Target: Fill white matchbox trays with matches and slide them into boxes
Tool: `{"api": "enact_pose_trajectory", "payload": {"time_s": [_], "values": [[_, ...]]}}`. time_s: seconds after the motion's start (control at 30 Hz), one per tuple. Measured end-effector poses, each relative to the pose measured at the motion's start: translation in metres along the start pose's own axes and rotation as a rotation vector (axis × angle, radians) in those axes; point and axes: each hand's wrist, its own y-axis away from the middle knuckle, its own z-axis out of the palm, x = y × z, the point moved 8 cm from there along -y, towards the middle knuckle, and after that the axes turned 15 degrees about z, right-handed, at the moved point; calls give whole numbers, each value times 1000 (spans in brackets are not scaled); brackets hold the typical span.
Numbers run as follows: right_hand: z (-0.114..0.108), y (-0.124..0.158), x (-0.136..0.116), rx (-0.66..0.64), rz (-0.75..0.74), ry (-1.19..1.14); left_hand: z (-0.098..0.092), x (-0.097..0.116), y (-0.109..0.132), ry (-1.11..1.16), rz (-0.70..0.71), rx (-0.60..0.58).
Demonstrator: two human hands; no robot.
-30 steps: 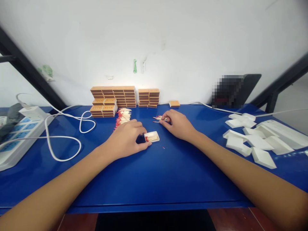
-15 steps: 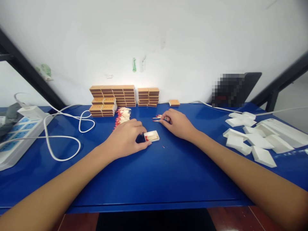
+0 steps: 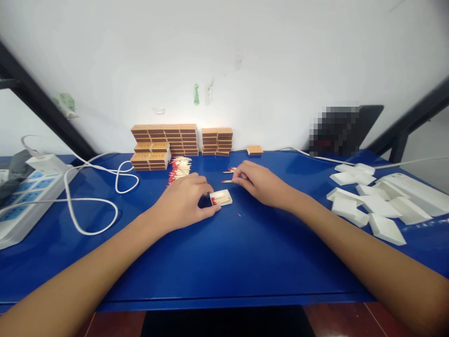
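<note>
My left hand (image 3: 185, 201) grips a small white matchbox tray (image 3: 227, 201) between thumb and fingers on the blue table. Several red-tipped matches (image 3: 220, 199) lie inside the tray. To the right, my right hand (image 3: 257, 181) pinches a single match (image 3: 227, 181), its red head pointing left. Just behind that match, a few loose matches (image 3: 229, 170) rest on the table, partly hidden by the right hand's fingers. A large pile of matches (image 3: 180, 167) lies beyond the left hand, which covers its near end.
Stacked matchboxes (image 3: 164, 135) stand against the wall, with a smaller stack (image 3: 216, 141) and a single matchbox (image 3: 255, 150) to their right. White trays (image 3: 380, 205) lie scattered at right. A power strip (image 3: 31, 196) and white cable (image 3: 68, 201) occupy the left. A black object (image 3: 368, 124) leans at back right.
My right hand has drawn slightly toward me with a match in its fingers, apart from the loose matches behind. My left hand holds the tray in the same place.
</note>
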Motion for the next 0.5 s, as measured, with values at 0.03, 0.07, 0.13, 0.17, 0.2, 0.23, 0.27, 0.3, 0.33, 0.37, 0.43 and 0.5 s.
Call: {"api": "enact_pose_trajectory", "payload": {"time_s": [0.03, 0.07, 0.13, 0.17, 0.2, 0.23, 0.27, 0.3, 0.33, 0.37, 0.43, 0.5], "values": [[0, 4, -7, -22, -23, -11, 0, 0, 0, -4, -2, 0], [0, 9, -14, -50, -41, -15, 0, 0, 0, -6, -3, -2], [5, 17, -28, -101, -67, -10, 0, 1, 0, -6, -4, -8], [7, 21, -33, -115, -77, -6, 1, 2, 0, -4, -1, -10], [10, 23, -38, -122, -88, -8, 1, 2, 0, -1, 4, -8], [12, 25, -41, -125, -100, -16, 1, 3, 0, 1, 6, -4], [13, 26, -42, -124, -112, -33, 1, 3, 0, 3, 7, -1], [13, 25, -42, -115, -120, -52, 1, 3, 0, 6, 9, 3], [12, 23, -40, -95, -118, -70, 1, 2, 0, 8, 9, 4], [10, 20, -35, -66, -106, -81, 1, 2, 0, 9, 9, 6], [3, 12, -20, 29, -49, -74, 1, 2, 0, 11, 14, 7], [-3, 3, -4, 115, 10, -33, 1, 3, -1, 12, 17, 7]]}}
